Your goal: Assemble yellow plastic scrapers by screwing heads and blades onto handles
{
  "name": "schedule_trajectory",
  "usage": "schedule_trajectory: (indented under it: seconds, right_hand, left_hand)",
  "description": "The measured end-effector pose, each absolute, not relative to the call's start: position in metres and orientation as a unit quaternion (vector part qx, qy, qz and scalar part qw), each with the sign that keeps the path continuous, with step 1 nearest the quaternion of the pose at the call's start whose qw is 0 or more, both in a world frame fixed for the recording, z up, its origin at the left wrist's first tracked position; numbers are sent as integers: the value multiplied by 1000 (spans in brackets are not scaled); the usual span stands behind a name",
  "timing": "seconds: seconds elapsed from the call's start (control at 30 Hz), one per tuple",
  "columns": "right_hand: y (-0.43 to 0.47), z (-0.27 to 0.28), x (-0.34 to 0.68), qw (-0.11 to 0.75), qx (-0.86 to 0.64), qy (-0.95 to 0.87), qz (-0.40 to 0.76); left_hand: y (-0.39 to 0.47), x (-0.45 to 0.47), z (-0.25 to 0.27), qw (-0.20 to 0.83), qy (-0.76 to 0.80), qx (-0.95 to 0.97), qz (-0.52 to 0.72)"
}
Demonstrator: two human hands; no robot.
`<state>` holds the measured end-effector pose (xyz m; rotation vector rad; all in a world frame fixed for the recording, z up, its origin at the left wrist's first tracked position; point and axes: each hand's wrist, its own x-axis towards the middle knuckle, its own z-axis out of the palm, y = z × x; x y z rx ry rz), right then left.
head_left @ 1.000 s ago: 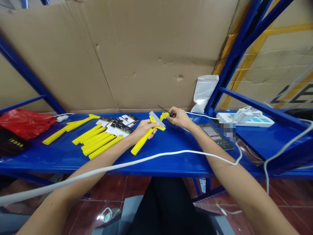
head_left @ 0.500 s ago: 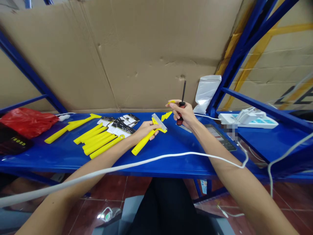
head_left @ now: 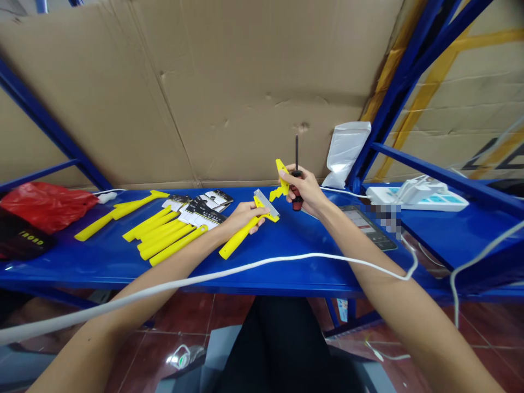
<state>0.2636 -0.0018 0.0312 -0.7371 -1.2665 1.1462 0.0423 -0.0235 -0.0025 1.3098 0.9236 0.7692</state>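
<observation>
My left hand is closed around a yellow scraper, its metal blade side turned up and to the right. In my right hand is a screwdriver with a dark red handle, its shaft pointing up. The same hand pinches a small yellow plastic piece between thumb and fingers. More small yellow pieces show on the bench just below that piece. Left of my left hand lie several yellow scraper handles and black-and-white printed cards.
The blue bench backs onto a cardboard sheet. A white cable crosses in front of both forearms. At right are a power strip, a tablet-like device and a white pouch. A red plastic bag sits far left.
My right hand has shifted slightly left with the screwdriver. The yellow piece in its fingers has turned more upright and shows more fully. My left hand stays nearly still with the scraper.
</observation>
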Motion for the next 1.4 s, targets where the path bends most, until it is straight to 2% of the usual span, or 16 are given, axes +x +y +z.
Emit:
schedule_trajectory:
  seconds: [0.17, 0.43, 0.77, 1.03, 1.27, 1.4]
  right_hand:
    - [-3, 32, 263, 601, -332, -535, 492]
    - [-8, 33, 254, 560, -353, -537, 523]
    - [-5, 17, 248, 577, -404, -569, 424]
    - [-4, 16, 253, 455, -425, -646, 441]
    - [-8, 17, 250, 407, -419, -669, 459]
    - [-7, 18, 250, 413, -434, -661, 451]
  left_hand:
    - [-25, 43, -2, 630, 410, 568, 335]
    - [-26, 44, 1, 616, 419, 575, 337]
    - [-26, 42, 0, 596, 417, 564, 391]
    - [-23, 41, -1, 566, 424, 559, 433]
    - [-25, 41, -6, 583, 401, 614, 350]
    - [-24, 40, -8, 591, 389, 614, 349]
